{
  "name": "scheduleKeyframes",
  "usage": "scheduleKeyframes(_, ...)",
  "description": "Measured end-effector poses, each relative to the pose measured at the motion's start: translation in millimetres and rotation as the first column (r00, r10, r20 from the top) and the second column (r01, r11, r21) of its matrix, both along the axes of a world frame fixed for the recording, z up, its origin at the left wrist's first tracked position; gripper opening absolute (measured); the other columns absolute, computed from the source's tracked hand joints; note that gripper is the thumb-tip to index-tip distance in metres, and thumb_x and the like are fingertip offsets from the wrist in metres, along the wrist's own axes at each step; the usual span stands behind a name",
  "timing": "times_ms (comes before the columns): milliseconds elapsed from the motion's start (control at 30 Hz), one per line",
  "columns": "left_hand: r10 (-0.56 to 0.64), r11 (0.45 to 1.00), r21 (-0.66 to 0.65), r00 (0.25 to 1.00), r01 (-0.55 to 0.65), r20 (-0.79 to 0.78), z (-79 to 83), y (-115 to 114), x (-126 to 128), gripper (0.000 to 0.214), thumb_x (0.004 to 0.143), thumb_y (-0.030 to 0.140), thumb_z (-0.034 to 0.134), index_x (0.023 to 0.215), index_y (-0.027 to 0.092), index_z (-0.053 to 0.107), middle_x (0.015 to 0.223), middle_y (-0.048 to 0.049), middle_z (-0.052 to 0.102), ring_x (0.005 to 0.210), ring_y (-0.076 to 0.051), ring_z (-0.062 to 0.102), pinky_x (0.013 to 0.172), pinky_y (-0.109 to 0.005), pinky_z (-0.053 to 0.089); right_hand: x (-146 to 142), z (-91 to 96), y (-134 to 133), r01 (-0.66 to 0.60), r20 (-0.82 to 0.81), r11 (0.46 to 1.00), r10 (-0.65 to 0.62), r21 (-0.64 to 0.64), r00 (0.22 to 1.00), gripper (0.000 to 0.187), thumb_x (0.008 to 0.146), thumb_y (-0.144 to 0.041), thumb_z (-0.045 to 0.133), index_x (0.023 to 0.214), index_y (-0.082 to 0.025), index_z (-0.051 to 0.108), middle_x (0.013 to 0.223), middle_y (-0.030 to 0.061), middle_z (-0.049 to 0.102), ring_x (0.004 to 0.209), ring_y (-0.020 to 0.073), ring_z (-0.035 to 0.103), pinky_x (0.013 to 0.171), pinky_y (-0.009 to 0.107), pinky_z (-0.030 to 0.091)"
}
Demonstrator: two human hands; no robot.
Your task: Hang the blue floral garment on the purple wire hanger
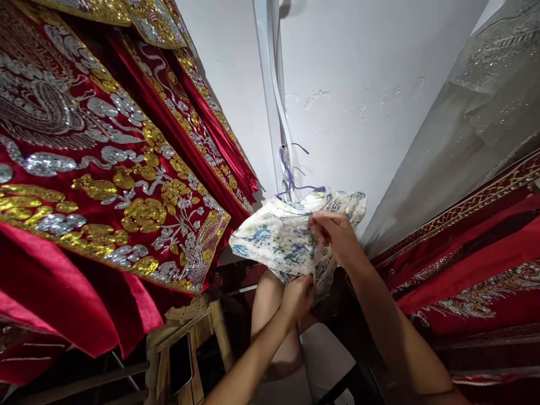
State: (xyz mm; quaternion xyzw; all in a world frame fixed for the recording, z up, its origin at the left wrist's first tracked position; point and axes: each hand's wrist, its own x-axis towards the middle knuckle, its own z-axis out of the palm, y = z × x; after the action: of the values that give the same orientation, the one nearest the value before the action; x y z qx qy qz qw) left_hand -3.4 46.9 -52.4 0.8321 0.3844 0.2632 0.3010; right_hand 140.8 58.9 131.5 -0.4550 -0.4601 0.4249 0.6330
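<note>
A white shirt with a blue and yellow floral print point(274, 239) hangs on a purple wire hanger point(310, 187) in the middle of the view. My right hand point(335, 233) pinches the front of the shirt just below its neckline. Lower down, my left hand point(298, 295) grips the shirt's front near the hem, its fingers curled into the cloth. The hanger's hook end sits against a white vertical strip point(274, 84) on the wall. My fingers hide part of the shirt's front opening.
Red garments with gold and silver sequins point(143, 214) hang at the left. At the right are a sheer glittering white garment point(493, 101) and more red embroidered clothing point(476, 281). A phone point(180, 363) lies on a wooden stool point(219, 332) at lower left. Behind stands a white wall point(358, 67).
</note>
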Motion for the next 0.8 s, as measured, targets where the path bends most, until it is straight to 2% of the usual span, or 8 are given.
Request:
scheduleKeyframes(133,0.059,0.996,0.042,0.931,-0.079,0.360,51.8,18,-4,0.022,0.098,0.025,0.053,0.115,0.021,0.067,0.094,-0.0063,0.072,0.088,-0.021,0.067,0.084,-0.031,0.048,3,-13.2,0,-0.059,0.069,0.998,0.060,-0.013,0.996,0.030,0.087,-0.045,0.063,0.068,-0.020,0.063,0.047,-0.0053,0.046,0.042,0.0092,0.038,0.044,0.024,0.027)
scheduleKeyframes(267,0.111,0.939,0.212,0.824,-0.269,0.555,120.4,37,-7,0.041,0.104,0.032,0.048,0.143,0.021,0.054,0.096,-0.0060,0.070,0.087,-0.018,0.066,0.085,-0.031,0.049,4,-2.5,2,-0.114,0.112,0.993,0.117,-0.029,0.987,0.027,0.085,-0.039,0.061,0.065,-0.021,0.059,0.045,-0.0057,0.046,0.042,0.0088,0.038,0.045,0.024,0.028)
scheduleKeyframes(333,0.083,0.900,0.333,0.858,-0.283,0.506,144.7,41,-7,0.036,0.105,0.032,0.047,0.137,0.021,0.059,0.099,-0.0067,0.071,0.089,-0.018,0.066,0.085,-0.031,0.049,5,3.1,-2,-0.142,0.136,0.989,0.145,-0.033,0.980,0.028,0.085,-0.040,0.061,0.065,-0.021,0.059,0.045,-0.0053,0.047,0.042,0.0089,0.037,0.044,0.024,0.028)
scheduleKeyframes(433,0.054,0.809,0.527,0.926,-0.260,0.374,162.9,36,-3,0.024,0.104,0.032,0.049,0.109,0.020,0.069,0.096,-0.0074,0.071,0.088,-0.019,0.064,0.083,-0.032,0.048,8,-0.3,-7,-0.193,0.185,0.981,0.186,0.019,0.965,0.031,0.088,-0.047,0.062,0.072,-0.020,0.063,0.047,-0.0046,0.048,0.044,0.0098,0.038,0.045,0.024,0.029)
scheduleKeyframes(600,0.139,0.595,0.709,0.918,-0.378,0.372,180.8,17,1,0.020,0.101,0.027,0.052,0.090,0.020,0.067,0.079,-0.0042,0.067,0.077,-0.019,0.060,0.085,-0.035,0.044,15,-41.6,7,-0.175,0.203,0.983,0.162,0.050,0.966,0.037,0.077,-0.056,0.068,0.066,-0.021,0.062,0.044,-0.0058,0.042,0.044,0.0113,0.036,0.046,0.026,0.026)
scheduleKeyframes(700,0.244,0.530,0.518,0.706,-0.671,0.665,190.2,18,-18,0.018,0.099,0.031,0.056,0.088,0.019,0.065,0.083,-0.0031,0.066,0.082,-0.018,0.060,0.086,-0.034,0.045,16,-79.2,5,-0.136,0.265,0.990,0.138,-0.029,0.954,0.031,0.080,-0.044,0.062,0.060,-0.021,0.061,0.045,-0.0052,0.042,0.045,0.0119,0.038,0.048,0.026,0.026)
scheduleKeyframes(767,0.283,0.567,0.199,0.416,-0.800,0.864,186.2,24,-41,0.018,0.097,0.033,0.061,0.087,0.018,0.062,0.081,-0.0003,0.062,0.077,-0.014,0.058,0.076,-0.027,0.046,12,-104.7,-10,-0.099,0.226,0.994,0.105,-0.036,0.969,0.032,0.081,-0.040,0.059,0.056,-0.021,0.058,0.045,-0.0049,0.043,0.046,0.0123,0.040,0.050,0.026,0.029)
scheduleKeyframes(800,0.294,0.617,0.014,0.248,-0.787,0.923,179.8,28,-53,0.019,0.095,0.033,0.064,0.084,0.018,0.061,0.077,0.0016,0.059,0.071,-0.012,0.055,0.070,-0.023,0.045,9,-116.3,-20,-0.095,0.180,0.995,0.099,-0.034,0.979,0.033,0.081,-0.040,0.059,0.054,-0.021,0.056,0.045,-0.0047,0.043,0.046,0.0121,0.040,0.051,0.027,0.030)
